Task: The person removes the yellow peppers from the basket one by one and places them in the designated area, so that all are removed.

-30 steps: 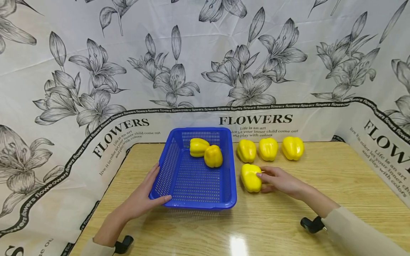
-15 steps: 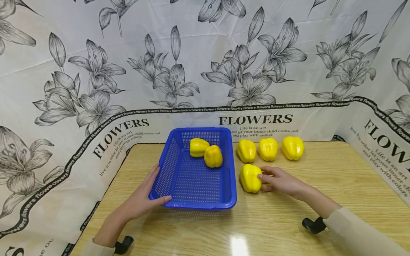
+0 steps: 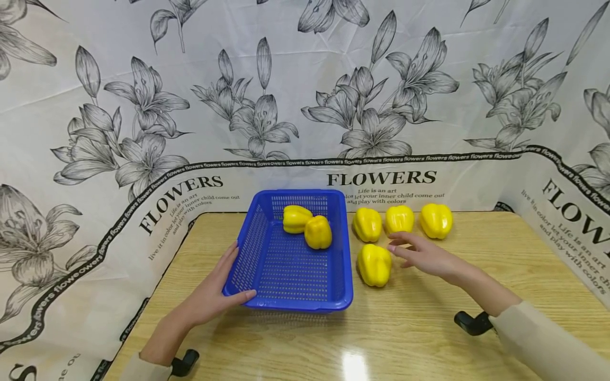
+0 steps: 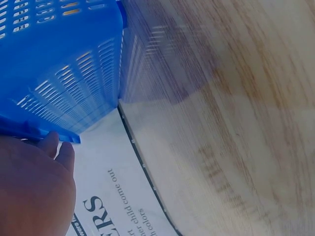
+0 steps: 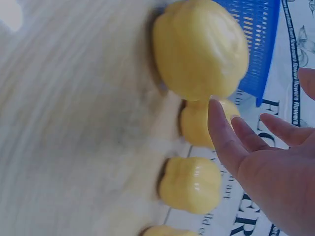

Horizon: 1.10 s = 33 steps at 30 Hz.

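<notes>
A blue perforated plastic basket (image 3: pixel 295 305) stands on the table with two yellow bell peppers inside, one lying (image 3: pixel 296 219) and one leaning close to it (image 3: pixel 318 233). At its near left corner my left hand (image 3: pixel 209 299) grips the rim, thumb on the front edge and fingers along the left side. My right hand (image 3: pixel 424 257) hovers just right of the front yellow bell pepper (image 3: pixel 374 265), fingers loosely extended and holding nothing. In the right wrist view a gap shows between the fingertips and this large near pepper (image 5: pixel 202 49).
Behind the front pepper, a row of yellow bell peppers lines the back of the wooden table (image 3: pixel 500 275): a left one (image 3: pixel 367 225), a middle one (image 3: pixel 399 218) partly behind my right hand, and a right one (image 3: pixel 436 221). A flower-printed cloth (image 3: pixel 286 106) hangs behind.
My right hand has let go of the front bell pepper and lifted slightly up and away to the right. That pepper stays beside the basket; my left hand keeps its place.
</notes>
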Each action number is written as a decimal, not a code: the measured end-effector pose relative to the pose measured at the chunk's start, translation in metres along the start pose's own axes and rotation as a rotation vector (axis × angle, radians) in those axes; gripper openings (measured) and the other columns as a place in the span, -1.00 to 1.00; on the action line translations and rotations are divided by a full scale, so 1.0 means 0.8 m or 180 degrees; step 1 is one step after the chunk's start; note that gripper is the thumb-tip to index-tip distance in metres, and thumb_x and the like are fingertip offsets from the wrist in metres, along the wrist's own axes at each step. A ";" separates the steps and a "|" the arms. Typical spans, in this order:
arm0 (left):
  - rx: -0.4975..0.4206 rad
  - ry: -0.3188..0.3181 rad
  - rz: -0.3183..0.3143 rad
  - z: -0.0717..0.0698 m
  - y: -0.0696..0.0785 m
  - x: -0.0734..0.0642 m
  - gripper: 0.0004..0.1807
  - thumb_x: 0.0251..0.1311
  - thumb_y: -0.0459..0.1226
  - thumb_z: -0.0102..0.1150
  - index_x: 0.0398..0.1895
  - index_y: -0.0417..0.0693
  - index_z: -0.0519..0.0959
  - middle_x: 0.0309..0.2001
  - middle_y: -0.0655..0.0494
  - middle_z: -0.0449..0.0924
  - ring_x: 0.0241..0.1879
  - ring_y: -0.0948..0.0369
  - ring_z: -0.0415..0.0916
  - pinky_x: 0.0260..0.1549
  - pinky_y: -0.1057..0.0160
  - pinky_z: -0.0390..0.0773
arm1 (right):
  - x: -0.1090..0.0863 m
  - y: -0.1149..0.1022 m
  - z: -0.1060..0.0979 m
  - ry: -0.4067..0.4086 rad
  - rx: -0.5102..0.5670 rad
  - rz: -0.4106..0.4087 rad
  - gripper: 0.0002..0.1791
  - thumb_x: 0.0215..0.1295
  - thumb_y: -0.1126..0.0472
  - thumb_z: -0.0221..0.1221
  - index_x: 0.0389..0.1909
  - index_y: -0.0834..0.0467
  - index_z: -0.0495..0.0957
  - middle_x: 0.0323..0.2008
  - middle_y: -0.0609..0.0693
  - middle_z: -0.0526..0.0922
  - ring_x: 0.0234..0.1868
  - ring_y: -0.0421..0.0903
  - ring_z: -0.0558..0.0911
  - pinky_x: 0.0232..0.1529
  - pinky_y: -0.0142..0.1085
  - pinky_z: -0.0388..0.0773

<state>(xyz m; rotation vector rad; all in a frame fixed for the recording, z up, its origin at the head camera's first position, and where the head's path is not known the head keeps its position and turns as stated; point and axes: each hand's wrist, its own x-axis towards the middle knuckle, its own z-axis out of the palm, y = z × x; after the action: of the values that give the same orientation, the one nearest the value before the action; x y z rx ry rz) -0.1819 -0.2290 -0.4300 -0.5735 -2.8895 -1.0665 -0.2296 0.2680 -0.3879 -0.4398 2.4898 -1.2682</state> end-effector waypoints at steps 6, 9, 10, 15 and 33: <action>-0.0013 -0.0001 0.0019 0.000 0.000 0.002 0.21 0.21 0.16 0.35 0.69 0.12 -0.25 0.67 0.18 -0.36 0.61 -0.15 -0.21 0.41 -0.40 0.04 | 0.010 -0.026 -0.007 0.0037 -0.0163 -0.0263 -0.32 0.60 -0.01 0.04 0.47 0.40 0.21 0.41 0.43 0.29 0.29 0.34 0.48 0.12 0.01 0.64; -0.0014 0.0003 0.0037 0.000 0.000 0.003 0.21 0.21 0.17 0.35 0.69 0.11 -0.24 0.67 0.17 -0.35 0.61 -0.16 -0.21 0.41 -0.40 0.05 | 0.016 -0.041 -0.008 0.0071 -0.0239 -0.0427 -0.36 0.59 0.03 0.07 0.45 0.38 0.25 0.38 0.42 0.34 0.28 0.32 0.49 0.12 0.03 0.64; -0.0008 0.0004 0.0045 0.000 -0.001 0.003 0.22 0.20 0.18 0.35 0.69 0.10 -0.24 0.67 0.17 -0.35 0.61 -0.16 -0.20 0.41 -0.40 0.05 | 0.017 -0.046 -0.008 0.0079 -0.0277 -0.0479 -0.38 0.59 0.04 0.07 0.45 0.36 0.26 0.37 0.41 0.36 0.28 0.32 0.49 0.12 0.03 0.64; -0.0015 0.0015 0.0073 0.001 -0.001 0.003 0.23 0.19 0.23 0.33 0.69 0.08 -0.23 0.67 0.16 -0.34 0.60 -0.14 -0.19 0.41 -0.38 0.06 | 0.027 -0.071 -0.005 0.0130 -0.0490 -0.0529 -0.41 0.57 -0.03 0.10 0.44 0.22 0.33 0.37 0.29 0.41 0.30 0.26 0.49 0.18 0.08 0.58; -0.0034 0.0026 0.0037 0.001 -0.003 0.001 0.20 0.21 0.14 0.36 0.69 0.09 -0.23 0.68 0.12 -0.33 0.60 -0.16 -0.19 0.41 -0.39 0.06 | 0.088 -0.115 0.042 -0.0278 -0.0769 -0.1063 -0.51 0.56 0.12 0.10 0.38 0.25 0.40 0.32 0.24 0.48 0.23 0.17 0.56 0.26 0.12 0.50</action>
<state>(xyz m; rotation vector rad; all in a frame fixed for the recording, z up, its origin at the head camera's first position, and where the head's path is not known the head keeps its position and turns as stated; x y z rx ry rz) -0.1837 -0.2299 -0.4324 -0.5843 -2.8717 -1.0807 -0.2674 0.1639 -0.3409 -0.9827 2.5777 -1.0299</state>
